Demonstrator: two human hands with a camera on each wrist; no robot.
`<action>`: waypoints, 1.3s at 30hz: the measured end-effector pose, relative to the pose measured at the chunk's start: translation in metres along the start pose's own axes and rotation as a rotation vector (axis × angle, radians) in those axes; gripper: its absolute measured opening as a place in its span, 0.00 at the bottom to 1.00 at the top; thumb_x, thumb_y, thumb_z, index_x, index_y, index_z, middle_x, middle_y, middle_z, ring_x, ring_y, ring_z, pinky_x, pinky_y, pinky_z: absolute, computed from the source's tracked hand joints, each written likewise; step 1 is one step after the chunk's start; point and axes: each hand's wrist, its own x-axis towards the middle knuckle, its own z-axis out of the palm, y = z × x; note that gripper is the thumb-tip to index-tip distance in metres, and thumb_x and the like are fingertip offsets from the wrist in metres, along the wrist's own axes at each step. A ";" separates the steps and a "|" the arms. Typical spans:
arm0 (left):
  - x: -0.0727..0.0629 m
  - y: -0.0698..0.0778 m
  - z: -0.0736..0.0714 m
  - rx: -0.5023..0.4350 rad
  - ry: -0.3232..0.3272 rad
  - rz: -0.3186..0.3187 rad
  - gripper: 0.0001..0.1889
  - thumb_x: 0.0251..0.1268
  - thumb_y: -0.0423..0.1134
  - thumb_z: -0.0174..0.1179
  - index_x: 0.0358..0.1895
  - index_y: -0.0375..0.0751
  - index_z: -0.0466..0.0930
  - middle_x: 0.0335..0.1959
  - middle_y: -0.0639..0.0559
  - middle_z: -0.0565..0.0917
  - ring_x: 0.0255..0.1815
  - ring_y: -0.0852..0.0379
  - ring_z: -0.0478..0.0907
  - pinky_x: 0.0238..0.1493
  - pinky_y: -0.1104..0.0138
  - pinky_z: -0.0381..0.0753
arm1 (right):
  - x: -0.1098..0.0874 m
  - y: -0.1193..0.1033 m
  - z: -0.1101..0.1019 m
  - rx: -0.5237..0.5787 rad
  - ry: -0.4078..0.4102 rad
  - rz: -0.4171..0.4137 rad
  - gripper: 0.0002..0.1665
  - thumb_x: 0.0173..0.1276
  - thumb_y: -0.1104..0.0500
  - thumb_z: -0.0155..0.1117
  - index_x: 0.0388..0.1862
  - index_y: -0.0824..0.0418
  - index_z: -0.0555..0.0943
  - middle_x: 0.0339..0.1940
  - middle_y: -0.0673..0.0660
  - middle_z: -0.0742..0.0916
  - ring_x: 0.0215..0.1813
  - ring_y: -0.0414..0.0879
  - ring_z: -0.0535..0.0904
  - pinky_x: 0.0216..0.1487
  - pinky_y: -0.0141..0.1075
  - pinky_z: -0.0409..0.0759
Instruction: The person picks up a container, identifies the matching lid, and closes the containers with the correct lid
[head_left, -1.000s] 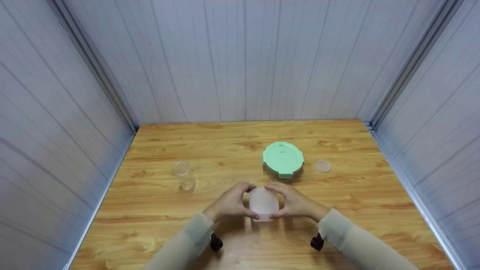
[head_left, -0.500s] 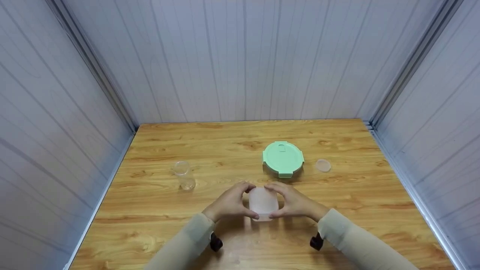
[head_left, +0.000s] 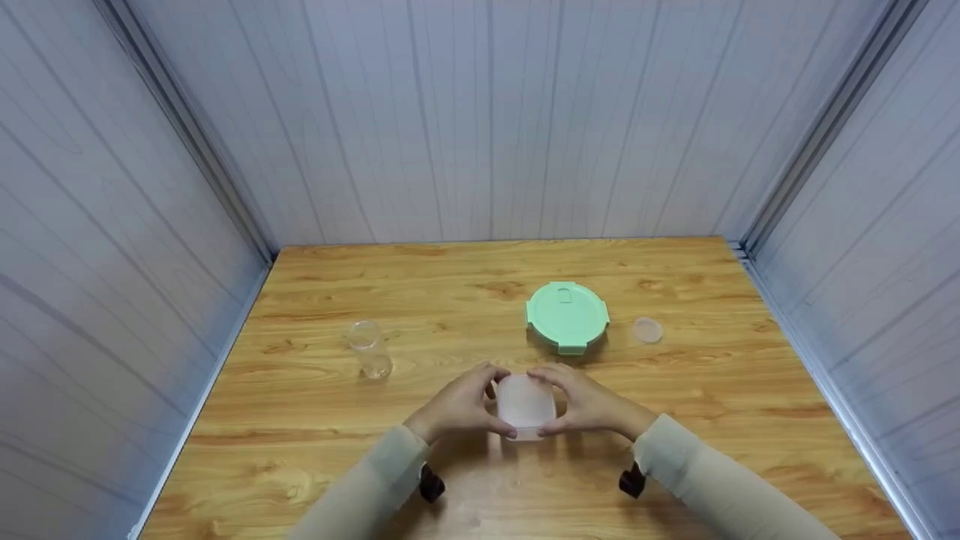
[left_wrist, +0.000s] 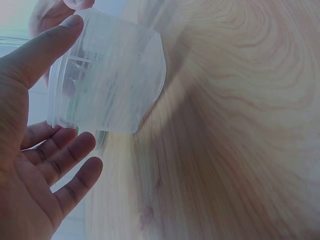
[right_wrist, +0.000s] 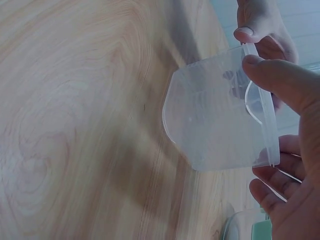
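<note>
A translucent square plastic container [head_left: 526, 403] stands upright at the front middle of the table, apparently resting on the wood. My left hand [head_left: 466, 405] grips its left side at the rim, thumb on the near edge and index finger on the far edge. From the right, my right hand [head_left: 590, 403] holds the rim the same way. In the left wrist view the container [left_wrist: 112, 72] shows its clear wall, while some of the left fingers [left_wrist: 80, 185] stay off it. The right wrist view shows the container's rim [right_wrist: 267, 117] between thumb and fingers.
Behind the hands sits a round food box with a mint-green clip lid [head_left: 566, 316]. A small clear round disc [head_left: 646, 330] lies to its right. To the left is a clear cylindrical jar [head_left: 370, 350]. Panel walls [head_left: 491, 120] enclose the wooden table [head_left: 315, 465].
</note>
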 end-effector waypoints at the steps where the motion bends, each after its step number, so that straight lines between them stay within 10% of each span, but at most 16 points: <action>1: 0.000 0.001 0.000 0.005 0.000 -0.002 0.45 0.43 0.54 0.90 0.67 0.50 0.79 0.55 0.60 0.81 0.53 0.54 0.79 0.53 0.62 0.83 | 0.000 0.000 -0.001 0.001 -0.003 0.004 0.58 0.56 0.47 0.89 0.79 0.70 0.71 0.76 0.68 0.79 0.75 0.67 0.76 0.75 0.68 0.75; 12: 0.003 0.003 -0.002 0.041 -0.008 -0.007 0.43 0.42 0.52 0.91 0.65 0.48 0.80 0.53 0.57 0.82 0.53 0.53 0.79 0.53 0.61 0.84 | 0.001 -0.003 -0.003 0.027 -0.042 0.088 0.61 0.56 0.46 0.89 0.82 0.68 0.70 0.80 0.70 0.76 0.79 0.70 0.72 0.79 0.69 0.70; 22: 0.001 0.002 0.002 -0.013 -0.052 0.046 0.54 0.56 0.59 0.83 0.82 0.39 0.66 0.74 0.47 0.76 0.67 0.49 0.80 0.67 0.51 0.85 | 0.001 -0.007 -0.005 0.013 -0.073 0.107 0.60 0.57 0.46 0.88 0.82 0.67 0.69 0.81 0.69 0.75 0.79 0.69 0.72 0.79 0.68 0.70; 39: 0.006 0.012 0.004 -0.048 -0.032 -0.019 0.49 0.52 0.51 0.86 0.76 0.38 0.73 0.66 0.46 0.78 0.61 0.50 0.81 0.61 0.57 0.87 | 0.003 -0.012 -0.007 -0.033 -0.059 0.075 0.53 0.65 0.45 0.82 0.79 0.71 0.71 0.77 0.71 0.79 0.76 0.70 0.76 0.76 0.67 0.74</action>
